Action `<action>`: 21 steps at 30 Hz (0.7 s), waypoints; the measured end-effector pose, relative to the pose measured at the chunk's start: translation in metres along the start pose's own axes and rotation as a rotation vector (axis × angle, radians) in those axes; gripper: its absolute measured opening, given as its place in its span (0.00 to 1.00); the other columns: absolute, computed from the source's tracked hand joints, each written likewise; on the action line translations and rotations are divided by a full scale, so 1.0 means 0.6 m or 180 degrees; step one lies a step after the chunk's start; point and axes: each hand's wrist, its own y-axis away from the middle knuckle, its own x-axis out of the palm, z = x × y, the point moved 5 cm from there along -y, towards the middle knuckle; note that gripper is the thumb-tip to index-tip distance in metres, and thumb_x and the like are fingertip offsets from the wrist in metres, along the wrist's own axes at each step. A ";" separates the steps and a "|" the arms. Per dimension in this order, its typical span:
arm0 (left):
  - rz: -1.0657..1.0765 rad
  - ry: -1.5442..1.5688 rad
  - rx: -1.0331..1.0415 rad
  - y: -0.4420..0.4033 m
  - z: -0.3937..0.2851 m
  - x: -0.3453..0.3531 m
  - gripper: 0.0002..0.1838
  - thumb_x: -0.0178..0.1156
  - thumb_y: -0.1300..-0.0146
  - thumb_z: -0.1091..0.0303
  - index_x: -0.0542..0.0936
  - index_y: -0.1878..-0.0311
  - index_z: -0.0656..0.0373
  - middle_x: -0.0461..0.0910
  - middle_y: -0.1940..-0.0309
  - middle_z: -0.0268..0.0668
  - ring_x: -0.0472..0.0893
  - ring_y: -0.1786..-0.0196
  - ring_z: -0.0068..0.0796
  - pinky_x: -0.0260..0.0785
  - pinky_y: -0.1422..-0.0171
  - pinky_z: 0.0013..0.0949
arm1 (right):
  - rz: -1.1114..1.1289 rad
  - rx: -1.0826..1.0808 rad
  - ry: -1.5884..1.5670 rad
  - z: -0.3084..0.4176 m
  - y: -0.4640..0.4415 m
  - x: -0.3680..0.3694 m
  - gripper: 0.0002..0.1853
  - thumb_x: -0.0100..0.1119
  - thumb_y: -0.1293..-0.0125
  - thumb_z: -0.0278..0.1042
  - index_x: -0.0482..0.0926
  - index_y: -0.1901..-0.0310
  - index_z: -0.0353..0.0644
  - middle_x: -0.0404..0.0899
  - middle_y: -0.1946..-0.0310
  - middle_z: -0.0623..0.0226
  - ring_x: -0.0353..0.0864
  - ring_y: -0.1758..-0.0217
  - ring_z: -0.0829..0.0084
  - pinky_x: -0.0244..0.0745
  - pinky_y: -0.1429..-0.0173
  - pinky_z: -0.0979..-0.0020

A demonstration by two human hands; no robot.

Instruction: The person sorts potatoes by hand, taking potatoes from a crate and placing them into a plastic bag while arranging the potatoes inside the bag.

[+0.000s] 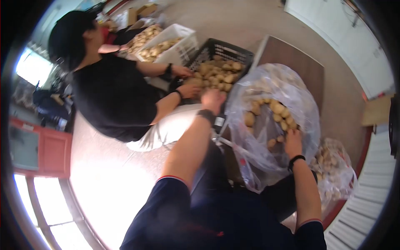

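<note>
"What is on the far left?"

"A person in a black shirt [108, 91], to the left of the left grip [213, 100]. Farther off, past the left grip, is a white crate [188, 41] with potatoes in it too."

"And close to the left grip?"

"The other person's hands [189, 90] are just left of it. They reach into a black crate [233, 50], right in front of the left grip. Lots of potatoes [227, 77] are in there. The left grip is at the near edge of them, but it is blurry. I can't tell if it is spread or pinching one."

"What about the right grip?"

"On the way to it is a big clear bag [306, 110], on a brown desk [293, 48]. The right grip [293, 142] is inside, touching the bag potatoes [278, 109]. More lie ahead of it and to its left. I can't tell if it pinches one. Lower down, to its right, is a small bag [348, 183], with potatoes too."

"How far along are they?"

"Partway, I think. The black crate has lots already, but both bags still hold many. I can't tell how much is left."
</note>
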 end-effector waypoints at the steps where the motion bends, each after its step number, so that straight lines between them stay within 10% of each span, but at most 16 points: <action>1: 0.0403 -0.0919 0.0446 -0.023 0.011 0.003 0.03 0.55 0.37 0.73 0.72 0.66 0.58 0.71 0.70 0.39 0.77 0.63 0.36 0.77 0.53 0.44 | 0.0000 -0.0155 0.0008 0.005 0.001 -0.004 0.19 0.56 0.46 0.20 0.70 0.50 0.36 0.70 0.51 0.43 0.68 0.43 0.41 0.66 0.39 0.51; 3: 0.0807 -0.2690 0.1694 -0.060 0.034 0.005 0.03 0.55 0.39 0.73 0.73 0.68 0.58 0.71 0.71 0.39 0.77 0.66 0.37 0.76 0.58 0.42 | 0.0196 0.0084 -0.0107 0.015 0.001 -0.008 0.20 0.58 0.49 0.18 0.69 0.52 0.36 0.70 0.50 0.43 0.68 0.43 0.41 0.66 0.39 0.51; 5: 0.0154 -0.0282 -0.0125 0.062 -0.018 0.065 0.04 0.55 0.40 0.73 0.74 0.61 0.57 0.72 0.67 0.38 0.78 0.64 0.40 0.76 0.61 0.40 | 0.0148 0.0361 -0.0362 0.004 0.003 0.000 0.23 0.56 0.50 0.17 0.69 0.49 0.36 0.68 0.48 0.44 0.69 0.42 0.42 0.68 0.39 0.51; 21: 0.0637 -0.0980 -0.0414 0.131 0.016 0.117 0.17 0.56 0.38 0.67 0.73 0.49 0.65 0.74 0.58 0.41 0.82 0.63 0.41 0.79 0.58 0.40 | -0.0537 0.0357 -0.1465 -0.041 -0.006 -0.003 0.23 0.57 0.47 0.21 0.70 0.47 0.39 0.75 0.54 0.56 0.76 0.46 0.52 0.72 0.43 0.58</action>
